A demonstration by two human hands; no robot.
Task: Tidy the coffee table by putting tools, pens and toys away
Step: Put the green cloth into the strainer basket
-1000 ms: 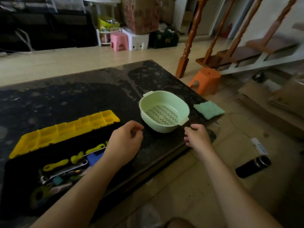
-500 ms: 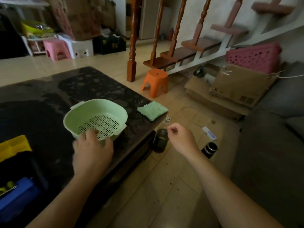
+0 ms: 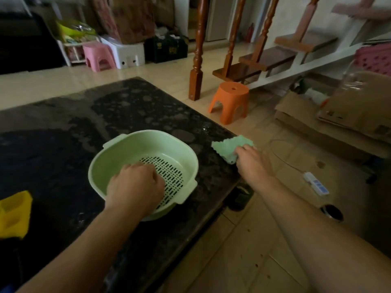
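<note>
Left hand [image 3: 135, 187] grips strainer basket [image 3: 131, 148] by near rim; right hand [image 3: 252, 163], free before, now pinches cloth [image 3: 228, 144] at right edge of table [image 3: 63, 134], wiping likely next.

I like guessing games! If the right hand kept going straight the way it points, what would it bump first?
The green cloth; the right hand touches it at the corner of the table, so nothing lies between.

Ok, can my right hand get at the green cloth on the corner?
Yes, it seems so: the right hand touches the green cloth, nothing between; the left hand seems to grip the green basin.
</note>
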